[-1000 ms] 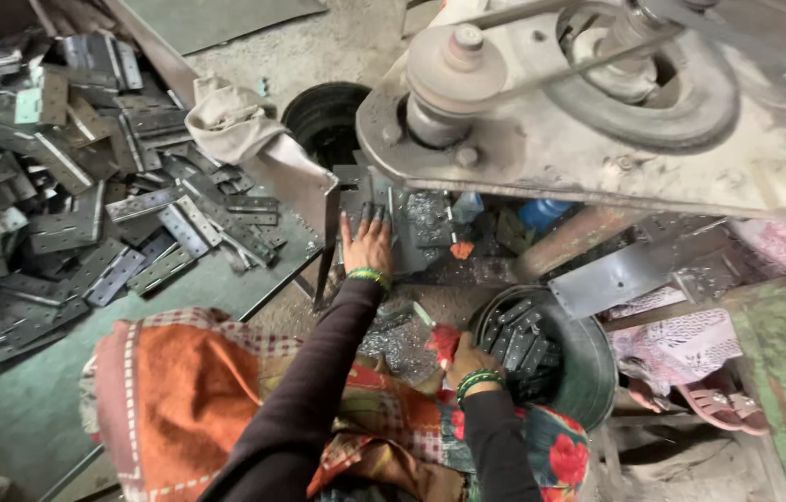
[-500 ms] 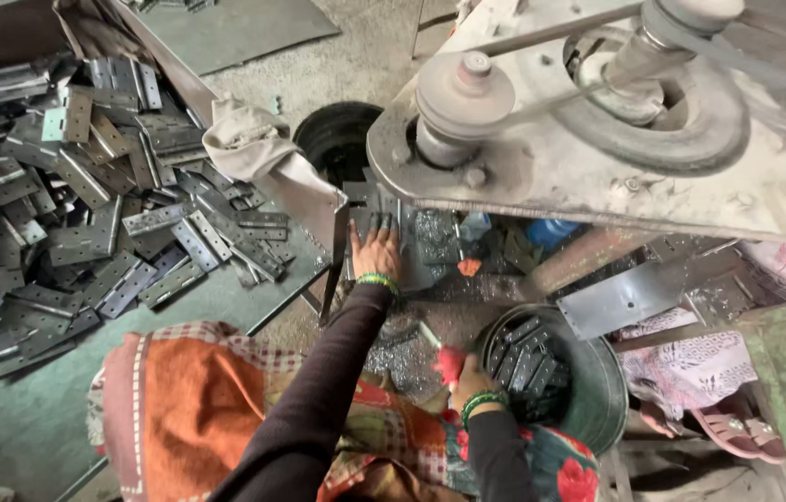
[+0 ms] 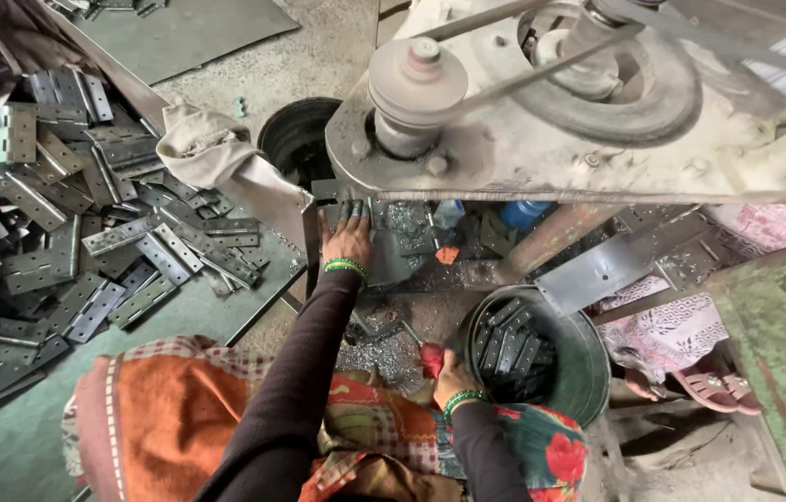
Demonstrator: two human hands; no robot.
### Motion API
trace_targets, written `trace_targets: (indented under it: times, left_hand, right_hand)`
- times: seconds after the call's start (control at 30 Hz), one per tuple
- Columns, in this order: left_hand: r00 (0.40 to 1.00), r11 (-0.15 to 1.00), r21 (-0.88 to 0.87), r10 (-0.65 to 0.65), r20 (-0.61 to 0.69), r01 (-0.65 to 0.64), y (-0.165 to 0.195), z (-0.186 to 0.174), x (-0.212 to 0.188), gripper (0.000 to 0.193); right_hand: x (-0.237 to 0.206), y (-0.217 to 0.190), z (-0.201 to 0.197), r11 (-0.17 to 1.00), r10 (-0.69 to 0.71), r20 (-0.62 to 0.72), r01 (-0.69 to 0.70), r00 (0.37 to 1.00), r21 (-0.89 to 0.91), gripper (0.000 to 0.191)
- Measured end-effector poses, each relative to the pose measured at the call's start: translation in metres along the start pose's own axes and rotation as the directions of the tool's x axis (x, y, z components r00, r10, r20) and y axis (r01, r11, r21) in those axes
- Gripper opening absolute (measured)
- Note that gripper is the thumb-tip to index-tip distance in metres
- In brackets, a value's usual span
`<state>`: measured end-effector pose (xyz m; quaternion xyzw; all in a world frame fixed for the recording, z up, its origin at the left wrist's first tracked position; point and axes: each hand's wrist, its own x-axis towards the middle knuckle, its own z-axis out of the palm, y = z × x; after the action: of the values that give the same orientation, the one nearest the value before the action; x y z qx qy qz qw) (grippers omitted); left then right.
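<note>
My left hand [image 3: 347,237] reaches forward under the grey press machine [image 3: 542,121], fingers laid flat on a dark metal piece on the machine bed [image 3: 402,246]. My right hand [image 3: 447,372] rests low near my lap, fingers closed around a small red object [image 3: 430,358], beside the rim of a round metal tub [image 3: 588,372] holding several dark metal plates. Both wrists wear green bangles over dark sleeves.
A large heap of grey hinge plates [image 3: 68,242] covers the sheet on the left. A cloth bundle [image 3: 212,149] and a black round container [image 3: 295,139] sit by the machine. Another person's foot in a pink sandal [image 3: 700,386] is at right, next to a green bench [image 3: 783,353].
My left hand has stayed on the piece under the machine; the view has shifted slightly. My right hand remains beside the tub.
</note>
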<state>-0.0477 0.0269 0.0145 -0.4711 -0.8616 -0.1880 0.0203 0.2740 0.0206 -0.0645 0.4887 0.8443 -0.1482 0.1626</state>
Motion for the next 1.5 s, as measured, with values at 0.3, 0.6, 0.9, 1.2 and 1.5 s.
trace_targets:
  times: [0.3, 0.6, 0.9, 1.2, 1.5]
  left_hand:
    - [0.992, 0.997, 0.05, -0.067, 0.106, 0.062, 0.009, 0.005, 0.005, 0.05]
    - [0.956, 0.98, -0.137, -0.105, 0.275, 0.147, -0.003, -0.01, 0.016, 0.058]
    - [0.985, 0.984, 0.082, 0.162, -0.063, -0.157, 0.029, -0.011, -0.112, 0.066]
    - [0.921, 0.896, -0.215, 0.387, -0.046, -0.388, 0.011, -0.046, -0.075, 0.04]
    - [0.903, 0.983, 0.09, -0.181, 0.389, 0.158, 0.089, -0.077, -0.07, 0.064]
  right_hand:
    - [-0.014, -0.015, -0.012, 0.995, 0.091, 0.087, -0.086, 0.992, -0.054, 0.07]
    - [-0.01, -0.001, -0.015, 0.996, 0.069, 0.107, -0.075, 0.992, 0.052, 0.058]
    - [-0.041, -0.002, -0.02, 0.989, -0.059, -0.227, 0.087, 0.972, 0.117, 0.061]
    - [-0.029, 0.005, 0.013, 0.982, -0.028, -0.161, 0.057, 0.987, 0.182, 0.075]
    - [-0.034, 0.004, 0.008, 0.963, -0.071, -0.262, 0.135, 0.962, 0.232, 0.08]
